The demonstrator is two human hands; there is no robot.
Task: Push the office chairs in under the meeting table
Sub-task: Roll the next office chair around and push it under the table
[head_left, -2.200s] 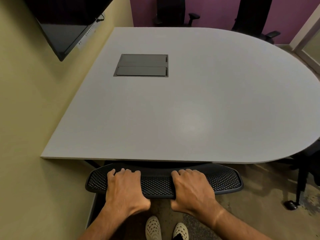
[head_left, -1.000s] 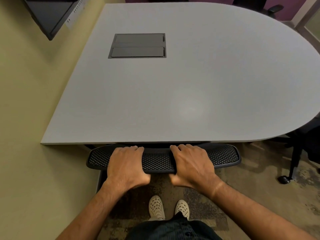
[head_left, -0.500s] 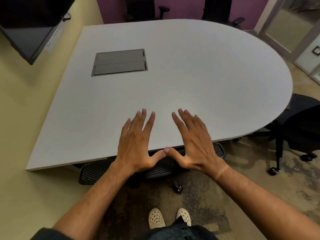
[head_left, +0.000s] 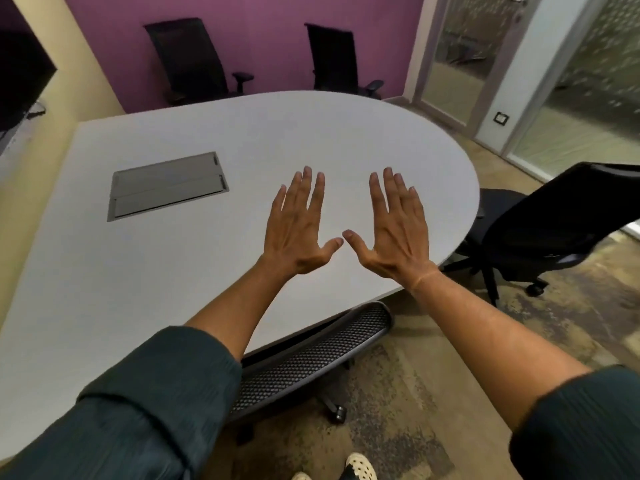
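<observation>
The grey meeting table (head_left: 166,282) fills the left and middle of the view. A black mesh-backed office chair (head_left: 311,358) is tucked under its near edge, with only the top of the backrest and a caster showing. My left hand (head_left: 298,226) and my right hand (head_left: 394,226) are held up over the tabletop, palms down, fingers spread, holding nothing. Another black office chair (head_left: 540,233) stands pulled out at the table's rounded right end, its backrest tilted toward the right. Two more black chairs, one at far left (head_left: 187,60) and one at far right (head_left: 334,60), stand behind the table's far side.
A grey cable hatch (head_left: 166,185) is set into the tabletop at left. A purple wall (head_left: 270,15) runs behind the far chairs. Glass door panels (head_left: 457,64) are at upper right. A dark screen (head_left: 20,77) hangs on the yellow left wall. Patterned carpet (head_left: 415,410) lies below.
Both hands let go of the mesh backrest and rose over the tabletop with fingers spread. The view has lifted and swung right, bringing the pulled-out chair and the far chairs into sight.
</observation>
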